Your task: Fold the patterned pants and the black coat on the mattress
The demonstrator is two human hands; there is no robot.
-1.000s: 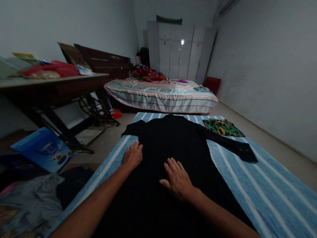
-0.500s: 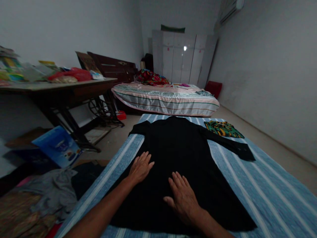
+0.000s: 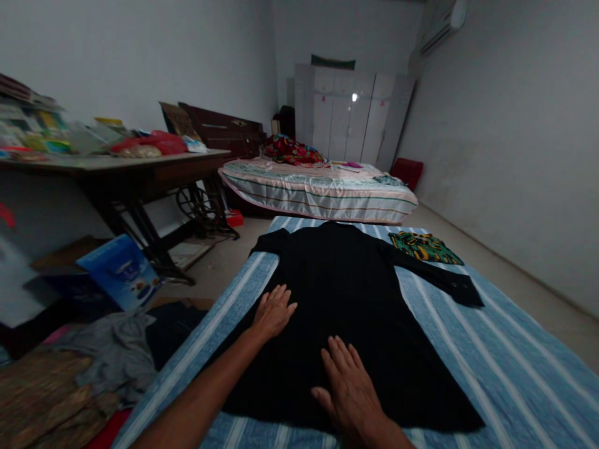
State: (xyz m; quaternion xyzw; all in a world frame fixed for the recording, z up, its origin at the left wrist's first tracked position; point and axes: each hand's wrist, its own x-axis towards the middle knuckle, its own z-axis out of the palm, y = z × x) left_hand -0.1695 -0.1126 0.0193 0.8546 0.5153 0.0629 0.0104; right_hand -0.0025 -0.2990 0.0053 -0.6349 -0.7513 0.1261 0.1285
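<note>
A black long-sleeved shirt (image 3: 341,293) lies spread out on a blue-and-white striped bed sheet (image 3: 524,362), its collar at the far end and its hem toward me. The right sleeve stretches out to the side with buttons at the cuff; the left sleeve shows only a short part, the rest hidden. My left hand (image 3: 274,310) rests flat near the shirt's left edge, fingers extended. My right hand (image 3: 345,383) lies palm down on the lower middle of the shirt, fingers stretched and thumb apart. Neither hand grips the cloth.
A folded green-and-yellow patterned garment (image 3: 425,247) lies beyond the right sleeve. On the left stand a sewing machine table (image 3: 140,163) loaded with items, a blue box (image 3: 119,271) and heaped clothes (image 3: 112,352). Another bed (image 3: 322,190) is behind.
My right hand has slid slightly toward the hem, back toward me. The left hand stays almost in place on the shirt. The view has shifted a little to the left.
</note>
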